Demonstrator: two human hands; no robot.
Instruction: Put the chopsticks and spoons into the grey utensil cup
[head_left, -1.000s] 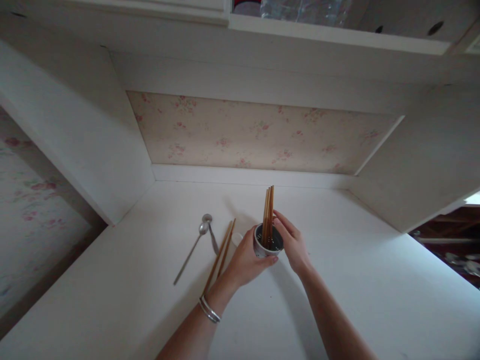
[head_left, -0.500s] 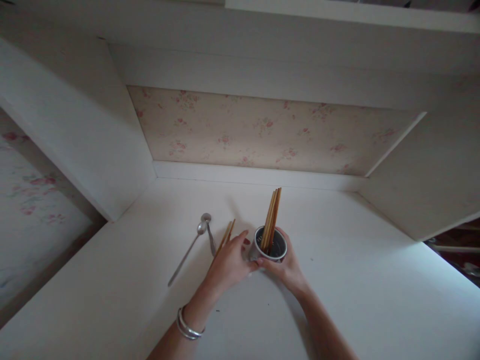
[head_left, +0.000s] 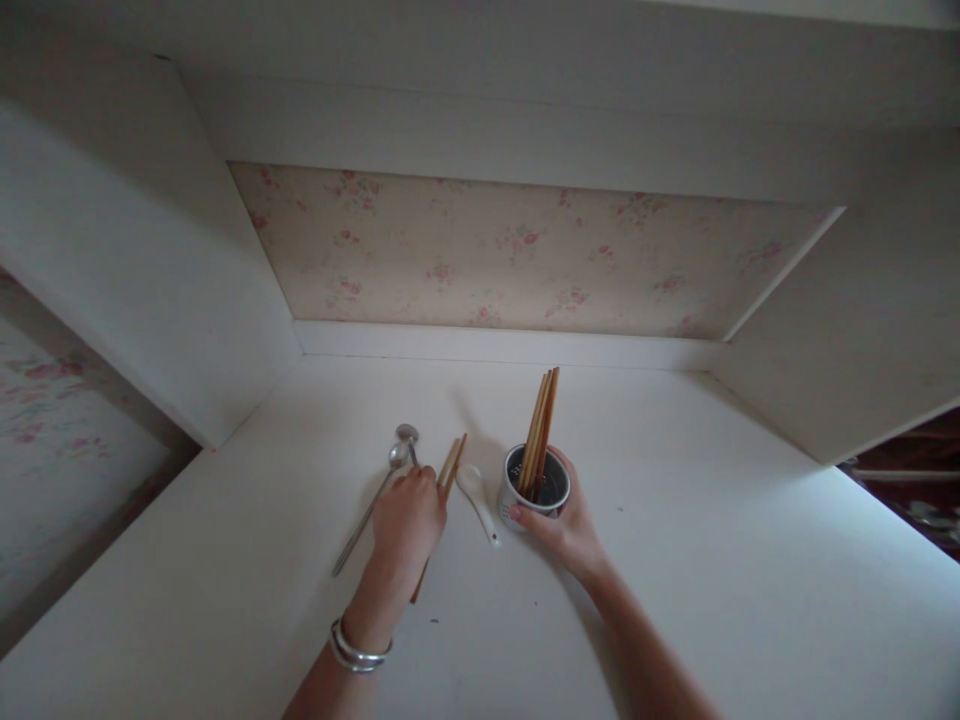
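My right hand [head_left: 566, 525] is wrapped around the side of a metal utensil holder [head_left: 514, 500] with a perforated wall. Several wooden chopsticks [head_left: 538, 430] stand in it, leaning slightly right. My left hand [head_left: 411, 512], fingers curled down, lies over a loose pair of chopsticks [head_left: 452, 462] and a short metal spoon [head_left: 407, 433]. What its fingers hold is hidden beneath it. Just left of that hand is a long-handled metal spoon [head_left: 367, 512]. Between my hands a white ceramic spoon [head_left: 477, 500] rests on the white surface.
The white tabletop [head_left: 675, 580] ends at a low back ledge [head_left: 510, 345] below a flowered wall panel [head_left: 480, 255]. White side panels [head_left: 150, 260] enclose it left and right, with an overhang above. A small dark speck [head_left: 434, 621] lies near the front.
My left hand has moved left, away from the holder, and its fingers have curled over the loose utensils. The white spoon has come into view. My right hand keeps hold of the holder.
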